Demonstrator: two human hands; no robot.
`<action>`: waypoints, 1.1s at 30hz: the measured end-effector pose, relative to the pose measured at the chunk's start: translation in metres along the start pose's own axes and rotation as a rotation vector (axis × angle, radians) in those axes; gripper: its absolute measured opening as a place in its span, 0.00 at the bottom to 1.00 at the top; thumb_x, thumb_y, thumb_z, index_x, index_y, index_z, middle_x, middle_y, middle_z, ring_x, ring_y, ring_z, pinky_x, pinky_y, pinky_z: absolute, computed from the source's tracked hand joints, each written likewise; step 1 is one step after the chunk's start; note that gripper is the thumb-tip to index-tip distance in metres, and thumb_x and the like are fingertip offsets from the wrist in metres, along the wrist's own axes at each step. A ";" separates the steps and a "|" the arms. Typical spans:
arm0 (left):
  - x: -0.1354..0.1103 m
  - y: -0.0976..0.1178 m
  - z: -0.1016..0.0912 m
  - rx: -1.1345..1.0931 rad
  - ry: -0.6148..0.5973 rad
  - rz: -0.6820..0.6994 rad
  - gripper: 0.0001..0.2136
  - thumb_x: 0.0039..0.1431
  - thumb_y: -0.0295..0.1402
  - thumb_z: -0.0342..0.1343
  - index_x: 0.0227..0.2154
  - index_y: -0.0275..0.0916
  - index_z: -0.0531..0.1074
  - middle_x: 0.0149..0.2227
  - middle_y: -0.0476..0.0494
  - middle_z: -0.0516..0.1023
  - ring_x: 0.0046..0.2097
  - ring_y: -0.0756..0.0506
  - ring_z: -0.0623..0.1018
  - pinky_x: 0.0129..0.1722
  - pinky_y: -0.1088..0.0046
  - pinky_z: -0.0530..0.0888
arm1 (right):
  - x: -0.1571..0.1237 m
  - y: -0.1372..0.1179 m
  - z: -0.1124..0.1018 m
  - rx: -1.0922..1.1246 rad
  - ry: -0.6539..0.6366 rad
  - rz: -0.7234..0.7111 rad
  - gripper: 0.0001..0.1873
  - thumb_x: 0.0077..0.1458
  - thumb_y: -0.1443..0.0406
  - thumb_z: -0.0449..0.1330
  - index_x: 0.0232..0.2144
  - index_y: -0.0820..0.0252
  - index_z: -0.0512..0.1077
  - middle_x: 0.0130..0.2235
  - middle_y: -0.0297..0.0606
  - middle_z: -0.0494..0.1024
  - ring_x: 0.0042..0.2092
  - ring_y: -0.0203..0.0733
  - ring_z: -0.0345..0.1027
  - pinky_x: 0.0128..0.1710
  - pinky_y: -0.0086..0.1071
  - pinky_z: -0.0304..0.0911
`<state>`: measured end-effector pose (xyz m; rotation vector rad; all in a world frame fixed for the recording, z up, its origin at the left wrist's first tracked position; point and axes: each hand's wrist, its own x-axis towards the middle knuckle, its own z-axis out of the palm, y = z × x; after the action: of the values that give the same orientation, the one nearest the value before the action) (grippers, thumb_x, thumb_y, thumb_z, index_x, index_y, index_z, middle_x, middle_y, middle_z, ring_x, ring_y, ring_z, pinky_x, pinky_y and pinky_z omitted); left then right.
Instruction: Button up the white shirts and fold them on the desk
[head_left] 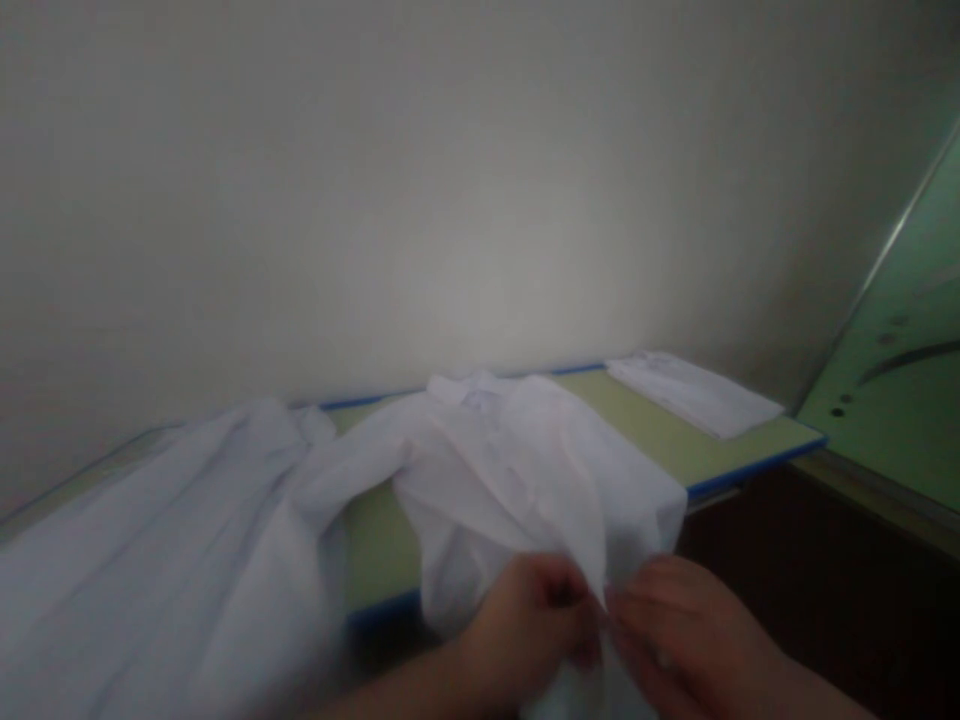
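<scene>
A white shirt (480, 470) lies across the table with its collar at the back and its lower part hanging over the front edge. My left hand (536, 620) is closed, its fingers pinching the shirt's front edge near the bottom centre. Close beside it, my right hand (686, 625) also grips the shirt, thumb and fingers pressed together on the cloth. The fingertips almost meet. Blur hides the small details between them, so I cannot make out a button.
The pale green table (382, 545) has a blue edge and stands against a grey wall (450, 200). More white cloth (172, 540) is heaped on the left. A folded white garment (694, 392) rests at the far right. Beyond is a green panel (900, 380).
</scene>
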<state>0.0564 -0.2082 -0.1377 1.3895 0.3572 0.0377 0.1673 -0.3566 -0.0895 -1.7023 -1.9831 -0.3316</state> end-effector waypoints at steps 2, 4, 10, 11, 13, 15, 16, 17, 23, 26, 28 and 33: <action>-0.001 0.000 -0.001 0.026 -0.031 0.027 0.08 0.46 0.33 0.57 0.24 0.32 0.73 0.21 0.47 0.71 0.23 0.52 0.70 0.25 0.76 0.66 | 0.002 0.000 -0.007 0.149 -0.105 0.115 0.12 0.56 0.70 0.50 0.37 0.57 0.72 0.31 0.36 0.76 0.33 0.35 0.69 0.35 0.28 0.62; -0.003 0.000 -0.002 0.071 -0.054 0.051 0.07 0.48 0.31 0.54 0.26 0.31 0.74 0.22 0.47 0.72 0.24 0.52 0.70 0.25 0.77 0.65 | 0.003 0.001 -0.008 0.236 -0.190 0.236 0.12 0.58 0.68 0.50 0.33 0.54 0.73 0.29 0.31 0.76 0.32 0.31 0.69 0.34 0.25 0.61; -0.005 0.004 -0.001 0.137 -0.069 0.085 0.07 0.47 0.26 0.51 0.24 0.33 0.75 0.23 0.48 0.72 0.27 0.51 0.71 0.28 0.78 0.65 | 0.001 0.007 0.011 0.104 -0.133 0.253 0.07 0.53 0.68 0.55 0.28 0.55 0.73 0.25 0.29 0.75 0.28 0.31 0.68 0.31 0.25 0.57; -0.006 0.005 0.000 0.116 -0.069 0.078 0.07 0.47 0.26 0.51 0.24 0.33 0.75 0.23 0.48 0.72 0.27 0.51 0.71 0.28 0.78 0.65 | 0.001 0.007 0.013 0.066 -0.107 0.219 0.07 0.52 0.68 0.55 0.27 0.56 0.73 0.24 0.30 0.75 0.27 0.32 0.68 0.30 0.26 0.57; -0.007 0.006 0.001 0.061 -0.060 0.055 0.07 0.48 0.28 0.52 0.25 0.33 0.74 0.23 0.47 0.72 0.28 0.51 0.70 0.29 0.77 0.66 | 0.000 0.007 0.018 -0.004 -0.076 0.171 0.08 0.52 0.68 0.54 0.26 0.57 0.72 0.23 0.31 0.74 0.27 0.33 0.67 0.29 0.27 0.56; -0.008 0.006 0.003 0.018 -0.060 0.048 0.07 0.49 0.32 0.55 0.25 0.32 0.74 0.24 0.46 0.72 0.28 0.51 0.70 0.29 0.77 0.65 | -0.001 0.007 0.021 -0.063 -0.059 0.138 0.08 0.52 0.67 0.54 0.26 0.57 0.72 0.23 0.33 0.73 0.26 0.34 0.67 0.29 0.29 0.55; -0.009 0.007 0.004 0.006 -0.056 0.050 0.09 0.49 0.35 0.56 0.25 0.32 0.74 0.24 0.46 0.72 0.28 0.51 0.69 0.29 0.77 0.65 | -0.002 0.007 0.023 -0.089 -0.055 0.125 0.08 0.53 0.67 0.54 0.26 0.58 0.72 0.23 0.34 0.73 0.26 0.35 0.66 0.28 0.29 0.54; -0.009 0.007 0.005 0.000 -0.047 0.054 0.11 0.48 0.38 0.57 0.25 0.32 0.74 0.24 0.46 0.71 0.27 0.51 0.69 0.28 0.77 0.65 | -0.002 0.007 0.025 -0.113 -0.053 0.118 0.08 0.53 0.66 0.53 0.25 0.58 0.71 0.23 0.34 0.73 0.26 0.35 0.65 0.28 0.30 0.53; -0.006 0.003 0.007 -0.008 0.013 0.080 0.13 0.52 0.40 0.55 0.25 0.32 0.73 0.24 0.45 0.71 0.27 0.51 0.69 0.28 0.76 0.65 | -0.003 0.005 0.027 -0.082 -0.133 0.214 0.08 0.54 0.69 0.52 0.28 0.57 0.70 0.26 0.33 0.73 0.28 0.35 0.65 0.29 0.29 0.52; -0.005 -0.001 0.005 0.056 0.041 0.117 0.12 0.55 0.37 0.52 0.26 0.32 0.72 0.24 0.45 0.71 0.27 0.51 0.70 0.28 0.76 0.65 | 0.000 0.003 0.024 0.001 -0.214 0.317 0.08 0.54 0.69 0.52 0.28 0.56 0.69 0.27 0.31 0.73 0.29 0.34 0.65 0.30 0.28 0.52; -0.005 -0.003 0.005 0.112 0.060 0.141 0.11 0.56 0.35 0.51 0.25 0.32 0.72 0.24 0.46 0.71 0.26 0.51 0.69 0.27 0.76 0.65 | 0.001 0.002 0.023 0.041 -0.246 0.382 0.07 0.54 0.68 0.52 0.27 0.56 0.69 0.27 0.31 0.73 0.30 0.34 0.65 0.29 0.28 0.51; -0.007 0.000 0.005 0.205 0.073 0.186 0.10 0.56 0.32 0.48 0.26 0.33 0.71 0.23 0.46 0.70 0.26 0.51 0.69 0.27 0.76 0.65 | 0.004 -0.001 0.022 0.082 -0.246 0.445 0.08 0.56 0.67 0.49 0.29 0.57 0.68 0.29 0.33 0.72 0.30 0.35 0.65 0.29 0.28 0.51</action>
<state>0.0513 -0.2141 -0.1352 1.6242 0.2974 0.2100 0.1611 -0.3427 -0.1062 -2.1452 -1.6781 0.1201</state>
